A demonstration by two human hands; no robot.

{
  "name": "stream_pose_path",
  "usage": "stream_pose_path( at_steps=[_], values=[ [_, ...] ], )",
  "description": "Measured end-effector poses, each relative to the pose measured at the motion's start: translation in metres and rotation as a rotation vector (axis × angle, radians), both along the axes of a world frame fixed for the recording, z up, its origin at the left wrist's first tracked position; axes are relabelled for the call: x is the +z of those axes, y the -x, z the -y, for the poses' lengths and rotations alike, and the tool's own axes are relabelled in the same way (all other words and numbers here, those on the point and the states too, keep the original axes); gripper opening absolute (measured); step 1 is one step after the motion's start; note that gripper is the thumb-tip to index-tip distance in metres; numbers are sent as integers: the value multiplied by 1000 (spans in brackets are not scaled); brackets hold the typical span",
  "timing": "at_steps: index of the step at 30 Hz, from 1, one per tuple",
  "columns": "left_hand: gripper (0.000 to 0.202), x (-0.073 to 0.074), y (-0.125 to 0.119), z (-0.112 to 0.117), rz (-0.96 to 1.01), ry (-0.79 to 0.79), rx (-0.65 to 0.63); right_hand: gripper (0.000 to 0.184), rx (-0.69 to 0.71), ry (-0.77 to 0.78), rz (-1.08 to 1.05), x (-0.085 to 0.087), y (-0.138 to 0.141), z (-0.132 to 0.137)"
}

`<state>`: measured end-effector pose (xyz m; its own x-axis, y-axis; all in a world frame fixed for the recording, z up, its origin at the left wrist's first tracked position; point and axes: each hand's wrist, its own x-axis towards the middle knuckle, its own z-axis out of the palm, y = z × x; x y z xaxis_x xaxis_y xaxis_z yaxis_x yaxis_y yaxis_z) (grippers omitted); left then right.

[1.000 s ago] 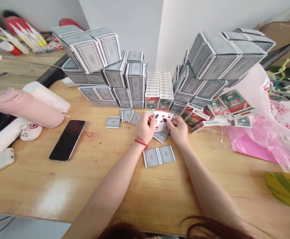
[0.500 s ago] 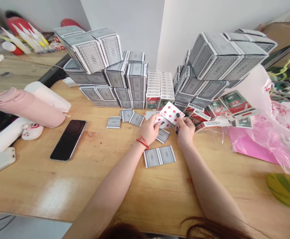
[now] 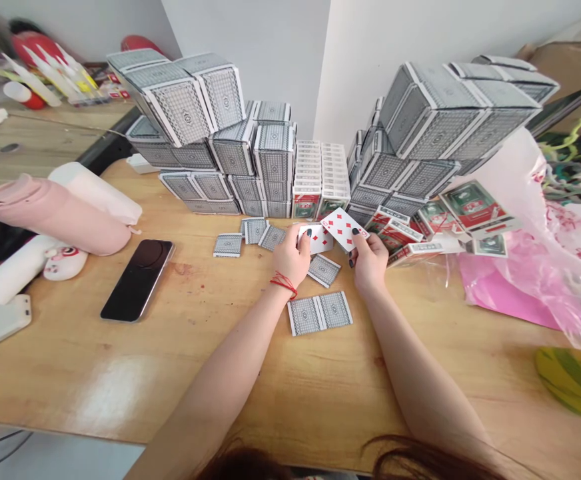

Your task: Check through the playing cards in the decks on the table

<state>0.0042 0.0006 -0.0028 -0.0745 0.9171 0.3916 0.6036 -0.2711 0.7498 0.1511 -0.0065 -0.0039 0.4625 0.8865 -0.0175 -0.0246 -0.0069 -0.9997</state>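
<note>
The right hand (image 3: 370, 261) pinches a diamond playing card (image 3: 343, 229) along its near edge, with the thumb (image 3: 356, 232) on the face and the fingers behind. The left hand (image 3: 290, 255) grips a second white card (image 3: 319, 239), with its fingertips (image 3: 308, 233) curled over the edge. The hands are just apart, and neither is spread. Both cards are held just in front of the wall of stacked card decks (image 3: 273, 160). The diamond card tilts face up, its long axis running from the near right to the far left, with its upper end pointing toward the wall. The second card is partly hidden, so its axis is hard to tell. Such cards should be light, thin and springy, with a slick face, so they may bend and slide easily; the edges or corners look the surest places to hold. In front of the wall lie face-down cards: a side-by-side pair (image 3: 319, 315), a single card (image 3: 323, 270) just below the hands, and three more (image 3: 255, 231) farther left. A phone (image 3: 137, 280) rests on the desk (image 3: 120, 387) well left of the wall.
</note>
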Motion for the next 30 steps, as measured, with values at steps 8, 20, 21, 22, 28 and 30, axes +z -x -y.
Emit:
stream_pose_path(
  at_steps=[8, 20, 21, 22, 28, 30],
  values=[
    [19, 1, 1, -1, -42, -53, 24, 26, 41, 2, 11, 3, 4, 2],
    [11, -9, 1, -8, -86, -160, 87, 27, 115, 13, 101, 3, 7, 4],
    [13, -8, 1, -8, -81, -152, 83, 26, 115, 15, 101, 4, 7, 4],
    [14, -8, 0, -8, -74, -140, 80, 26, 114, 17, 102, 4, 7, 4],
    [7, -3, 0, -5, 15, -56, 23, 27, 127, 17, 148, 6, 8, 5],
    [7, -3, 0, -5, 22, -49, 20, 27, 135, 16, 165, 7, 9, 5]
  ],
)
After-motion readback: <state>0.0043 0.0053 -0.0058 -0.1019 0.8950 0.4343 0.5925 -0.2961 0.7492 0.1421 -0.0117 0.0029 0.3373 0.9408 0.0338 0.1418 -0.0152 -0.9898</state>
